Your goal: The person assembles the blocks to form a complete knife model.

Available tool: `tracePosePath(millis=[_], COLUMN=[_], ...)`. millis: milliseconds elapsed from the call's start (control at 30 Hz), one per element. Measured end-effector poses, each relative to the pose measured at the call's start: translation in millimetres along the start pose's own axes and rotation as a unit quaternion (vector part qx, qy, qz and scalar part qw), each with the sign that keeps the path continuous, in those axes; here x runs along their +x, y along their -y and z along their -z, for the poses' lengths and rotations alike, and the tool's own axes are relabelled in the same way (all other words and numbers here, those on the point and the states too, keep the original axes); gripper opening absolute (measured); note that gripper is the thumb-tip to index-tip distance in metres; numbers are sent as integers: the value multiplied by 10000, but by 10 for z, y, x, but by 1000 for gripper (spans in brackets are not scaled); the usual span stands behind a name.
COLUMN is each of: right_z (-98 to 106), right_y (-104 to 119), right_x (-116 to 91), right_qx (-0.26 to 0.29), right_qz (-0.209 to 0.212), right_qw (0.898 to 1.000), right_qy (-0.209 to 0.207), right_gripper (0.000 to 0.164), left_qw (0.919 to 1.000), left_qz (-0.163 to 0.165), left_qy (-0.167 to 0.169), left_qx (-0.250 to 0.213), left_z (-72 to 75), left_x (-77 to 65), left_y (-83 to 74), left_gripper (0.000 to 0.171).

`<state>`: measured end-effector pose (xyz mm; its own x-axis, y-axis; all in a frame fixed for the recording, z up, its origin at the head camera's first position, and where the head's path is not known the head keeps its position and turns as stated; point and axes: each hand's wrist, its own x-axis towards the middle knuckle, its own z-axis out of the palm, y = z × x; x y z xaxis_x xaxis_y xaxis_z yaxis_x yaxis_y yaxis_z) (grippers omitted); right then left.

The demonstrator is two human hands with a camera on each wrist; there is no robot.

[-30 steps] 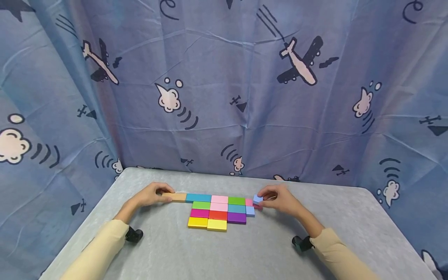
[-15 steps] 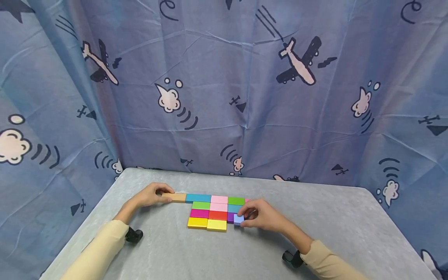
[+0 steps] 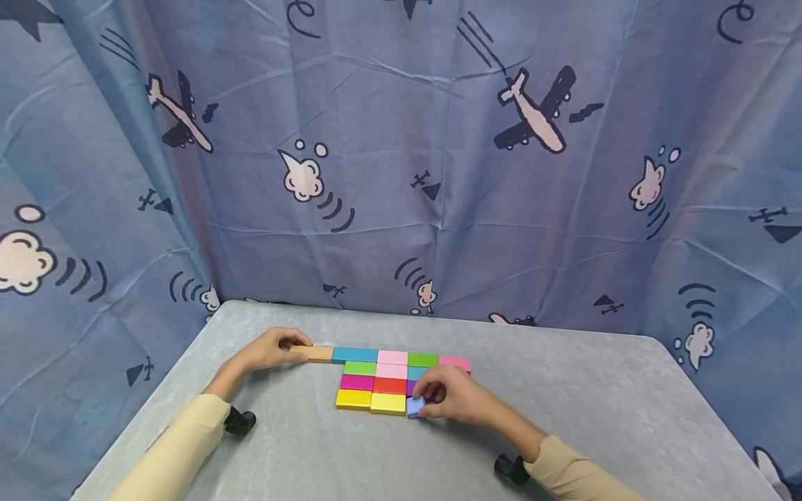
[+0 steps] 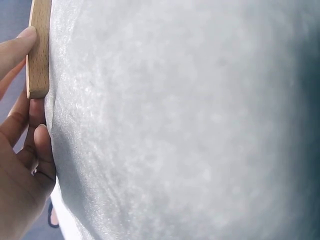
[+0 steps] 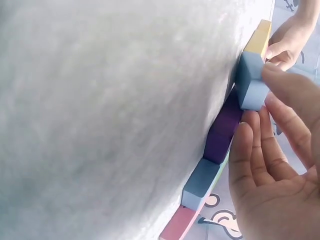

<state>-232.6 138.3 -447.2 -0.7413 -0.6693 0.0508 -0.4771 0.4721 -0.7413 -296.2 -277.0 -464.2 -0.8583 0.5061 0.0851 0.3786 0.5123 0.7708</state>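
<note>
My left hand (image 3: 274, 348) holds the far-left tan wooden block (image 3: 321, 354) between thumb and fingers. The left wrist view shows the thumb on that block's side. My right hand (image 3: 456, 395) pinches a small light-blue block (image 3: 414, 408) at the right end of the front row, right beside a yellow block (image 3: 388, 403). In the right wrist view, thumb and fingers are at its edges, close to a purple block (image 5: 223, 129). Another light-blue block (image 5: 201, 182) lies further along; my right hand hides it in the head view. A pink block (image 3: 456, 362) ends the back row.
Flat coloured blocks lie side by side in rows, among them a teal block (image 3: 355, 355), a red block (image 3: 390, 385) and a magenta block (image 3: 358, 381). They rest on a grey-white cloth-covered table (image 3: 301, 452). A blue patterned curtain (image 3: 376, 174) hangs behind.
My right hand has carried the light-blue block from the back right end leftward and nearer, down to the front row, uncovering the pink block. The left hand has stayed in place.
</note>
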Motion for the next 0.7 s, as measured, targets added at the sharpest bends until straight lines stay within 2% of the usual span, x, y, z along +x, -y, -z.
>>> tracePosePath(millis=[400,700], right_z=[31,-10], right_y=[-13,25], right_x=[-67,-15], right_qx=[33,-193], right_qz=[70,-55], right_qw=[10000,9998], right_qy=[10,21], right_gripper=[23,23], left_qw=[10000,10000], left_qz=[-53,-10], left_qy=[-38,-16], left_qx=[-19,-28], left_z=[-2,2], left_x=[7,-1], left_y=[33,22], left_gripper=[21,22])
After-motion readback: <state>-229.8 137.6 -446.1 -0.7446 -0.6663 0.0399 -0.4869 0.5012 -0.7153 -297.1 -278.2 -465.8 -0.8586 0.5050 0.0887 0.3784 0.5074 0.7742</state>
